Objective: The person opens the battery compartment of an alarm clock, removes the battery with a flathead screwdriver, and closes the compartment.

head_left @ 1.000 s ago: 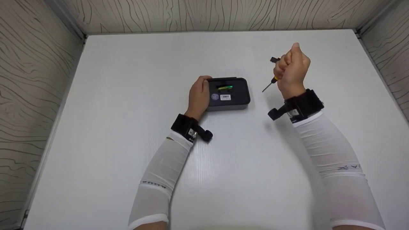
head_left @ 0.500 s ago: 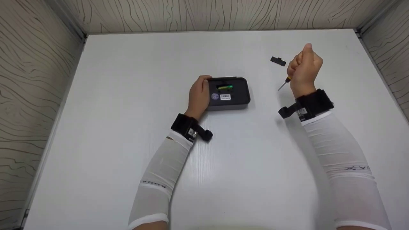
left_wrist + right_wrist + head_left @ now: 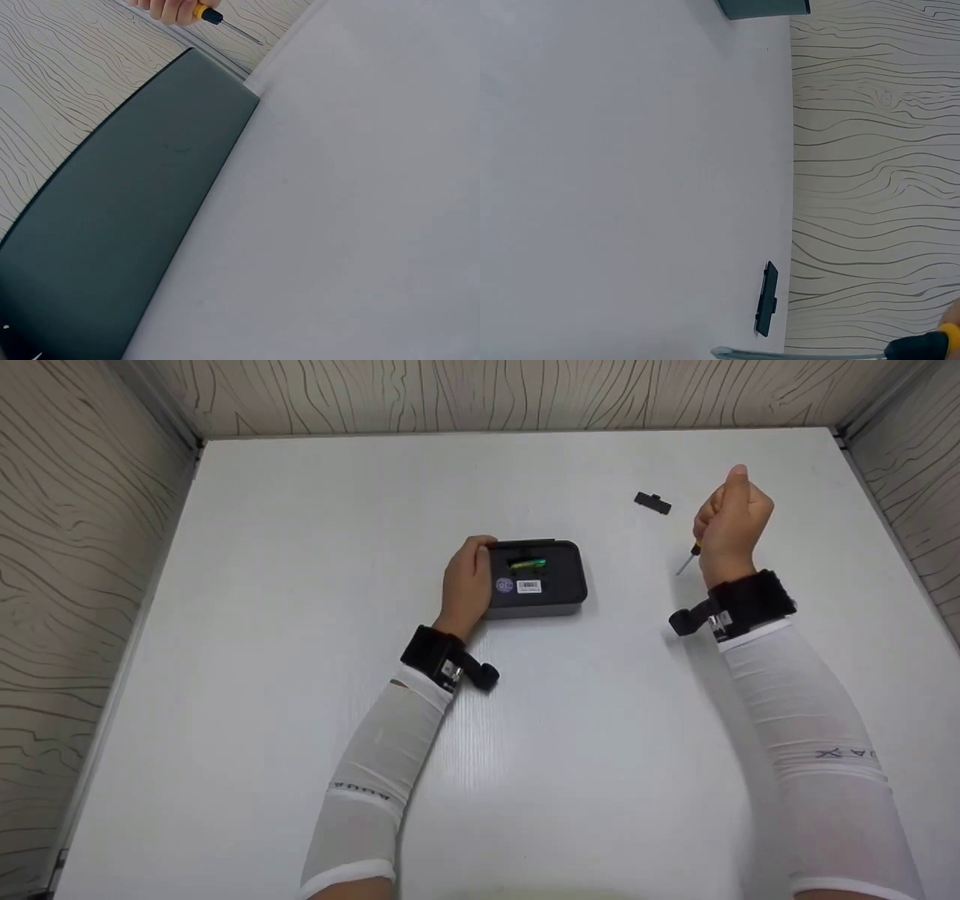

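1. The left hand (image 3: pixel 466 585) rested against the near-left end of a dark grey box (image 3: pixel 538 579), fingers curled round its edge and gripping it; the box lay flat on the white surface (image 3: pixel 300 585).
2. The box's upper face showed an open slot with a green battery (image 3: pixel 529 564) in it and a white label (image 3: pixel 529 588) just nearer the person.
3. The right hand (image 3: pixel 731 521) was raised off the surface, well to the right of the box, closed in a fist round a small screwdriver (image 3: pixel 688 561) with the thumb pointing up.
4. The screwdriver's yellow-and-black handle (image 3: pixel 930 346) was mostly hidden in the fist; its thin metal shaft pointed down and toward the left hand, its tip clear of the box.
5. A small black cover piece (image 3: pixel 652 502) lay on the surface just beyond and to the left of the right hand, apart from both the box and the screwdriver.
6. Wood-grain panels (image 3: pixel 75 547) walled the surface on three sides.
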`<state>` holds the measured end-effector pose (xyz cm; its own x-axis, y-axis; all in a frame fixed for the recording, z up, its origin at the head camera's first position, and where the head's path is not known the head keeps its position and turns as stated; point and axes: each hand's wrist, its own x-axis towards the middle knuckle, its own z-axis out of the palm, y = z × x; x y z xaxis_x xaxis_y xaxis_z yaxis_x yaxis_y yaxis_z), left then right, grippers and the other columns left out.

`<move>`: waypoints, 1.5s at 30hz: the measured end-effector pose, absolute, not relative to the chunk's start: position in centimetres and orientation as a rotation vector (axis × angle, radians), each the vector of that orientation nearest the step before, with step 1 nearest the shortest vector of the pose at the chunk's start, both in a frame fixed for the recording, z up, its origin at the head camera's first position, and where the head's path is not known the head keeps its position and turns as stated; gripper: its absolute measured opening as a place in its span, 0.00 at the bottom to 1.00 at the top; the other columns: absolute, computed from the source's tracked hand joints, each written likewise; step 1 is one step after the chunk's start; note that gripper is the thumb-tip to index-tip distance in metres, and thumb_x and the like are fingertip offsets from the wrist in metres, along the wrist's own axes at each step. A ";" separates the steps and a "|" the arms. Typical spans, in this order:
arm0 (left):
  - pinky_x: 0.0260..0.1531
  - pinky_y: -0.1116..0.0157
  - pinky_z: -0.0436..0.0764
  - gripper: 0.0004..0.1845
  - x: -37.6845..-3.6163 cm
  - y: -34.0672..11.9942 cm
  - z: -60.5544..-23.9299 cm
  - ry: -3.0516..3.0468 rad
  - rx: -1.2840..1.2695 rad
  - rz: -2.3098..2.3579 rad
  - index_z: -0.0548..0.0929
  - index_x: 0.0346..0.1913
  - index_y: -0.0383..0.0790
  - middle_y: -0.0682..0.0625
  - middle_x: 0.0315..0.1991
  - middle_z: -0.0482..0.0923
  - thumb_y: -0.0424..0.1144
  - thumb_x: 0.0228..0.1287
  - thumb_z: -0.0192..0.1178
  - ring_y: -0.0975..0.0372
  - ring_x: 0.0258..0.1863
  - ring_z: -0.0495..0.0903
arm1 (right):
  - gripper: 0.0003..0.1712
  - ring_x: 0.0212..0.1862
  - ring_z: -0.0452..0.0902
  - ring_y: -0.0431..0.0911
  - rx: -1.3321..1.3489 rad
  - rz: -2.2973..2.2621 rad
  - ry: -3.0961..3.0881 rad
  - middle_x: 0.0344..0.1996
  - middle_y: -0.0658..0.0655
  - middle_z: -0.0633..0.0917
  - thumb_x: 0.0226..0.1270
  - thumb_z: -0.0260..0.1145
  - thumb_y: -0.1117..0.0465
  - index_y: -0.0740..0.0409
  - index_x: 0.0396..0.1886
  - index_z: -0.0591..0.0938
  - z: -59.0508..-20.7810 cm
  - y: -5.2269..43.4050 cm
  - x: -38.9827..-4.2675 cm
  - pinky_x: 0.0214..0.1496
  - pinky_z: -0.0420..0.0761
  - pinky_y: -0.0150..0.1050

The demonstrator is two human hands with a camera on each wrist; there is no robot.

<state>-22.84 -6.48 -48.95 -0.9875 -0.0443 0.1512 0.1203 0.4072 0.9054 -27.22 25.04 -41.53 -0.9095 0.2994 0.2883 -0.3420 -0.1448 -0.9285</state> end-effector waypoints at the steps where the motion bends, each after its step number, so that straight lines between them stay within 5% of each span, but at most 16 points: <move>1: 0.63 0.63 0.71 0.18 -22.9 -6.5 -48.9 -2.505 -0.069 -1.631 0.79 0.62 0.35 0.43 0.60 0.80 0.36 0.83 0.41 0.57 0.61 0.77 | 0.34 0.08 0.49 0.39 0.038 2.095 -1.721 0.06 0.50 0.60 0.83 0.47 0.55 0.59 0.10 0.59 -41.6 25.2 -27.3 0.12 0.45 0.30; 21: 0.62 0.64 0.72 0.18 -22.8 -6.5 -49.0 -2.498 -0.071 -1.642 0.78 0.62 0.35 0.43 0.59 0.80 0.36 0.83 0.41 0.57 0.60 0.77 | 0.34 0.10 0.60 0.34 -0.073 1.600 -2.113 0.06 0.46 0.66 0.83 0.45 0.58 0.58 0.08 0.62 -41.3 26.6 -28.4 0.13 0.58 0.25; 45: 0.62 0.65 0.72 0.19 -22.9 -6.4 -49.1 -2.499 -0.066 -1.630 0.79 0.62 0.35 0.44 0.58 0.81 0.36 0.83 0.40 0.59 0.60 0.77 | 0.35 0.13 0.55 0.33 -0.196 1.244 -2.335 0.07 0.43 0.64 0.83 0.47 0.53 0.56 0.09 0.60 -43.4 29.1 -31.2 0.17 0.51 0.27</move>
<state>-22.91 -6.38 -49.11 -0.9867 -0.0484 0.1549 0.1223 0.4060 0.9056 -31.22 29.11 -43.43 -0.8728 0.3424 0.3479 -0.0979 0.5755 -0.8119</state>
